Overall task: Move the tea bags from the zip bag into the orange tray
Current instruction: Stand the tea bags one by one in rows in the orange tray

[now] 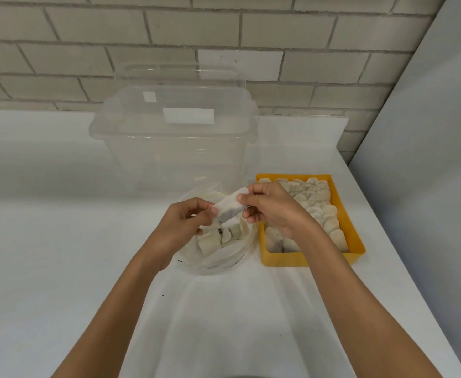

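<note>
Two hands above the zip bag (224, 261), sharing one tea bag (230, 207). Left hand (181, 223) pinching its lower end with curled fingers; right hand (270, 211) pinching its upper end between thumb and fingers. More tea bags (215, 238) down in the zip bag, maybe five or six, hard to count through the plastic. Tray (305, 259) just right of the zip bag on the table (60, 241), nearly full of packed bags (316, 205). Clear box (174, 159) behind, by the brick wall (60, 50).
</note>
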A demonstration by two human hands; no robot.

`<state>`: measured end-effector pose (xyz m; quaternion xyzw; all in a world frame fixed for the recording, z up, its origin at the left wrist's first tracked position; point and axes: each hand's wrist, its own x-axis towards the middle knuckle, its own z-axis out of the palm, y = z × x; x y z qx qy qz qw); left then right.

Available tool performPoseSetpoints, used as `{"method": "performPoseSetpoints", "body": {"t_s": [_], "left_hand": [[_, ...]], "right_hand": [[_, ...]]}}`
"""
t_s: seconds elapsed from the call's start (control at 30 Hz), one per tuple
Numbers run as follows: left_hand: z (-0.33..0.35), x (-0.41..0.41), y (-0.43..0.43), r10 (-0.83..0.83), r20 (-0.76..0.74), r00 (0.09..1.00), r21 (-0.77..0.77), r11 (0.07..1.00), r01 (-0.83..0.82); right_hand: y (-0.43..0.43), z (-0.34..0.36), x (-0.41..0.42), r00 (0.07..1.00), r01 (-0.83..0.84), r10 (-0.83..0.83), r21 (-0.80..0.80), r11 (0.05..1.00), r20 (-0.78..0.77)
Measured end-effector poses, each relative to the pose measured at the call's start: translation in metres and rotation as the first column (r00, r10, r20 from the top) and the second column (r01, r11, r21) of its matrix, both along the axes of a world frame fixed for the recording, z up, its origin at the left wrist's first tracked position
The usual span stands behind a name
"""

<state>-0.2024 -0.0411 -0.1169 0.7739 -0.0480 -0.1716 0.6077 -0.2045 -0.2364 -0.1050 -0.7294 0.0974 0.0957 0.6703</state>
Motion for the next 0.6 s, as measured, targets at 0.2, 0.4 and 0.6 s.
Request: {"method": "performPoseSetpoints", "body": {"t_s": [0.2,0.4,0.6], "left_hand": [[0.004,0.0034,0.0041,-0.012,-0.03,0.999,-0.15,0.989,0.007],[0.0011,-0.0023,-0.0005,-0.067,-0.011,0.998,-0.255,0.965,0.062],[-0.005,-0.002,-0.0011,-0.109,-0.041,0.993,-0.446,0.892,0.079]], "right_hand": [[0.0043,-0.0014,-0.0016,0.994,0.033,-0.019,0.13,0.991,-0.105],[0.0066,-0.0033,-0.0043,0.978,-0.052,0.09,0.195,0.979,-0.188],[0.0074,0.0007,-0.0076,0.981,-0.064,0.13,0.393,0.917,-0.144]]}}
